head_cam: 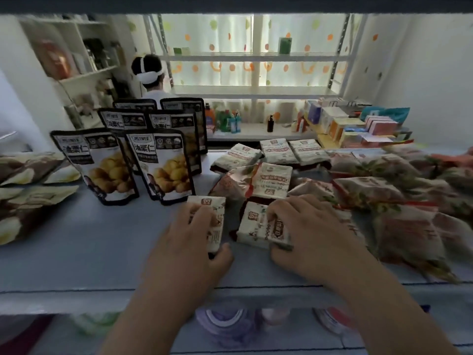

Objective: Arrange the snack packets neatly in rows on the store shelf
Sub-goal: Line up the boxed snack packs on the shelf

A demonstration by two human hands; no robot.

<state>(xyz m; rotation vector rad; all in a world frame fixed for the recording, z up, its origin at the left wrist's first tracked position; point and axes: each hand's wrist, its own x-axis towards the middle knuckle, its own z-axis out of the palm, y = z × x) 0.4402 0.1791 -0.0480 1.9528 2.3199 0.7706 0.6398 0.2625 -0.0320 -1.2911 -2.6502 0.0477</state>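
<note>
Both hands reach over the front edge of the pale blue shelf (76, 242). The left hand (189, 242) is closed round a small white snack packet (212, 213), fingers over its top face and thumb under its near end, holding it just left of the middle of the shelf. The right hand (309, 231) grips a second white packet (256, 226) beside it, fingers spread on its right half and thumb at the near edge; the two packets lie close but apart. Behind them more white packets (273, 180) lie flat in a loose cluster toward the back edge, some overlapping. To the right a heap of larger red-and-cream bags (399, 219) spreads to the right end of the shelf. Left of centre, black-edged standing pouches (161, 165) printed with yellow chestnuts stand upright in two rows running toward the back edge. At the left end brown-and-cream bags (28, 180) lie flat. Beyond the shelf a person (151, 78) wearing a white headband faces away
</note>
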